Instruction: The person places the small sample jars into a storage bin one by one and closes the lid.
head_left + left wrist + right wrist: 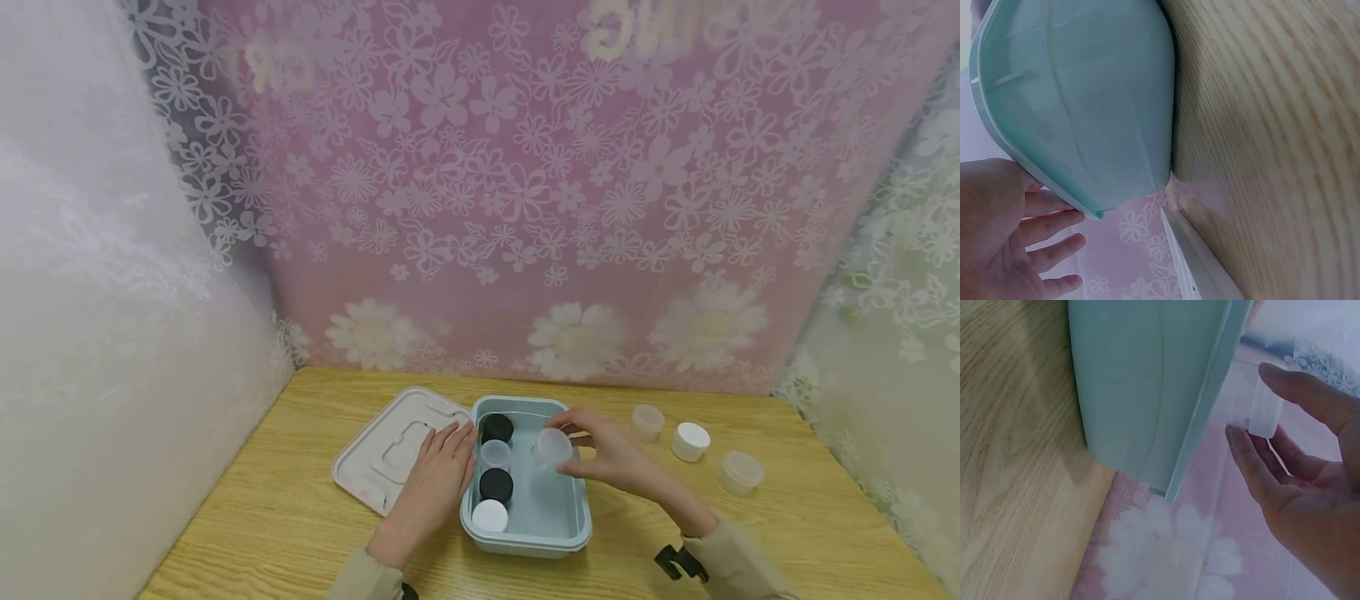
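A light blue plastic box [547,517] stands without its lid on the table. Along its left side runs a row of small round jars: a black-lidded jar [497,427], a clear jar [495,455], another black-lidded jar [496,485] and a white-lidded jar [490,516]. My right hand [618,454] pinches a clear jar [553,447] by its lid over the right half of the box; the right wrist view shows its ribbed lid [1266,412] between thumb and fingers. My left hand [438,475] rests its extended fingers against the left rim of the box.
Left of the box lies its white lid [367,458], partly under my left hand. To the right, on the wooden table [247,517], stand a clear jar [648,422], a white jar [691,442] and another clear jar [741,472]. A flowered pink curtain [480,250] hangs behind.
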### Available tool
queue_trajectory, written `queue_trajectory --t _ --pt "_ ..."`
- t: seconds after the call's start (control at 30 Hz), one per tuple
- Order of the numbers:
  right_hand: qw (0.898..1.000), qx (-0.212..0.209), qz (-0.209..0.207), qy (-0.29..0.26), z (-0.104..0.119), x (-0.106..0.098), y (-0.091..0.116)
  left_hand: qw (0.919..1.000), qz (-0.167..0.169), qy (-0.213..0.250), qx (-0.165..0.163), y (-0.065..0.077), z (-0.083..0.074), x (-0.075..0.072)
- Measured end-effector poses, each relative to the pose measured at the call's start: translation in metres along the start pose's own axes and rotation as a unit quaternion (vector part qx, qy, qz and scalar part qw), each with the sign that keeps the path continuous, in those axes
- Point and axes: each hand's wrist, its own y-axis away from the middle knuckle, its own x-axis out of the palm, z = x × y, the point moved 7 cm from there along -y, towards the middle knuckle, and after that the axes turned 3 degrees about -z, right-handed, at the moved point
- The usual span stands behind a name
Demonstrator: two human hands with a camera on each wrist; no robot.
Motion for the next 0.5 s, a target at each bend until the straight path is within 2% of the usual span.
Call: queue_trajectory --t 0.2,0.5 --pt "0.996 -0.041 0.075 0.034 0.012 0.020 -0.002 1.0000 0.001 0.001 -0.001 0.000 0.000 0.001" --pt "0.980 -0.048 0.182 0.064 0.019 0.046 -0.005 0.9999 -0.009 0.000 0.005 0.001 0.000 0.000"
